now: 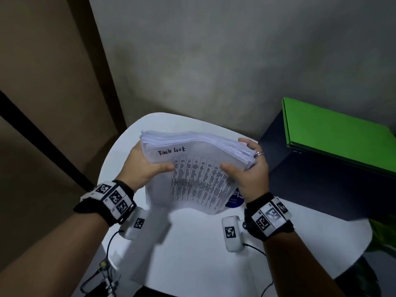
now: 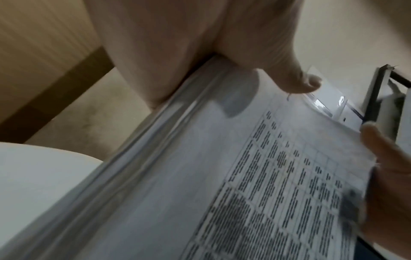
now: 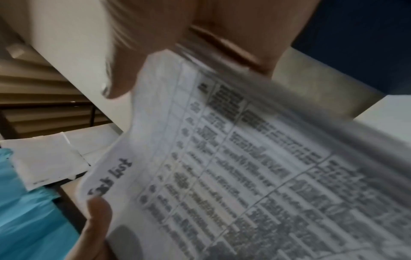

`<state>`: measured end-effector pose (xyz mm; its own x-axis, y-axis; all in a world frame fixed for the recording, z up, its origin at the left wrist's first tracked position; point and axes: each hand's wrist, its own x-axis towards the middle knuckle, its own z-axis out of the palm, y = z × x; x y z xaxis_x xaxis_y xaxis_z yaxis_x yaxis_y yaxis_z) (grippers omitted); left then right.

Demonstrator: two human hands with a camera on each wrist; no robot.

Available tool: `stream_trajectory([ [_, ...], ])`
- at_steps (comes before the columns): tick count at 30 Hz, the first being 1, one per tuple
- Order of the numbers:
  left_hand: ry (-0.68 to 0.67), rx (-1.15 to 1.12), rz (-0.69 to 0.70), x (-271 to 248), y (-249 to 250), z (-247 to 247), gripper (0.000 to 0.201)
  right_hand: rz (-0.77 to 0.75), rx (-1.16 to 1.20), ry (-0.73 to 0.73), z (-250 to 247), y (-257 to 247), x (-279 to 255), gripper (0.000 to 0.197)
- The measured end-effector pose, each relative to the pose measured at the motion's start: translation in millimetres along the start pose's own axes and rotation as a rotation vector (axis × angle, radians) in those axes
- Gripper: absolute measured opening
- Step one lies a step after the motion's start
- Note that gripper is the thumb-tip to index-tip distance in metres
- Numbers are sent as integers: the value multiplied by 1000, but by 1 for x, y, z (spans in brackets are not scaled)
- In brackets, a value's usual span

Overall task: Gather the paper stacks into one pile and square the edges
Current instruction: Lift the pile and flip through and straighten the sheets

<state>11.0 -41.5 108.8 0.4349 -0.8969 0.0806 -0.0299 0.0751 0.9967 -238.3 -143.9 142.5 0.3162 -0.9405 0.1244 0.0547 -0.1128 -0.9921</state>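
Left hand (image 1: 143, 166): grips paper pile (image 1: 197, 168), fingers hidden behind.
Right hand (image 1: 248, 174): grips opposite edge.
Print: blurred, unreadable.

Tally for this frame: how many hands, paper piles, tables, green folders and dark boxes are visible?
Hands: 2, left hand and right hand, both gripping the pile
Paper pile: 1
White table: 1
Green folder: 1
Dark box: 1
Total: 6
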Motion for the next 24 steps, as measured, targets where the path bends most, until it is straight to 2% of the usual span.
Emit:
stream_trajectory([
  [2,-15,-24,17,-2,1,3,110,-18,43,40,13,-3,0,60],
  [4,12,-46,34,-3,6,4,109,-33,57,148,22,-6,1,43],
  [7,81,-61,47,-6,5,5,97,-78,-11,260,28,-8,5,24],
  [9,114,-61,48,-6,2,6,90,-120,10,287,28,-11,8,18],
  [12,141,-48,43,-4,-1,7,86,-117,-23,312,28,-13,16,18],
  [15,142,-66,31,-3,-3,6,85,-61,64,374,25,-10,20,23],
  [18,140,-66,37,-2,-5,6,86,-84,-1,311,26,-10,22,31],
  [21,118,-69,19,1,-7,3,69,-57,37,285,22,-13,22,38],
  [23,99,-62,0,2,-7,0,63,-61,53,199,14,-8,21,53],
  [24,85,-62,-20,2,-8,-1,59,-37,62,148,9,-1,20,68],
])
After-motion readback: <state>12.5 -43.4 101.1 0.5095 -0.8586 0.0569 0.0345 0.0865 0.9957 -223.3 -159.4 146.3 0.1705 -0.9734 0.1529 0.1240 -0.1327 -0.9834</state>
